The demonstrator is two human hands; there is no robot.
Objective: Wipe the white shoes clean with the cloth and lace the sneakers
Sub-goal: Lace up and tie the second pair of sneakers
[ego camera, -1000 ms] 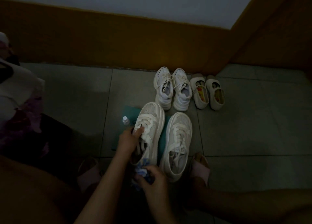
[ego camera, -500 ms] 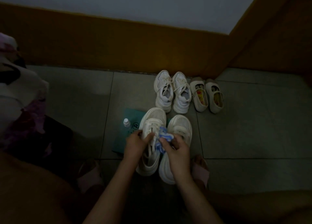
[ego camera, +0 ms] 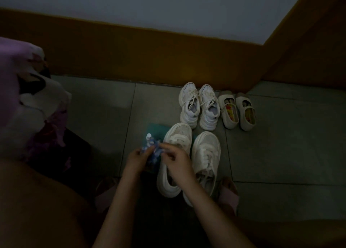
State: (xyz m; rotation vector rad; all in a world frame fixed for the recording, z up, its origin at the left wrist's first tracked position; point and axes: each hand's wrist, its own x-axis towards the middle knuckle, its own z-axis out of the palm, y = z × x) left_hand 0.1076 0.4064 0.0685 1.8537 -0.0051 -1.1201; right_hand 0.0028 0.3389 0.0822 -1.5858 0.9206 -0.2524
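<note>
**Item: wiping cloth, held beside the shoes**

Cloth (ego camera: 152, 151): crumpled, blue-and-white patterned, bunched small.
Location: 9 o'clock of the near sneaker pair (ego camera: 206, 150), over a teal mat (ego camera: 156, 129).
Held by: left hand (ego camera: 135, 159), fingers curled round it; right hand (ego camera: 177, 161), pinching its edge.
Hazards, as judged: the small white-capped bottle (ego camera: 149, 135) at the cloth's 12 o'clock may tip under a careless sweep. Dim light may hide leftover grime. Loose wide laces may snag the cloth.

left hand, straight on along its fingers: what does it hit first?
Likely the small white-capped bottle, right past the cloth that the left hand holds together with the right hand. Height is unclear in this dim view, so the hand could pass over it.
</note>
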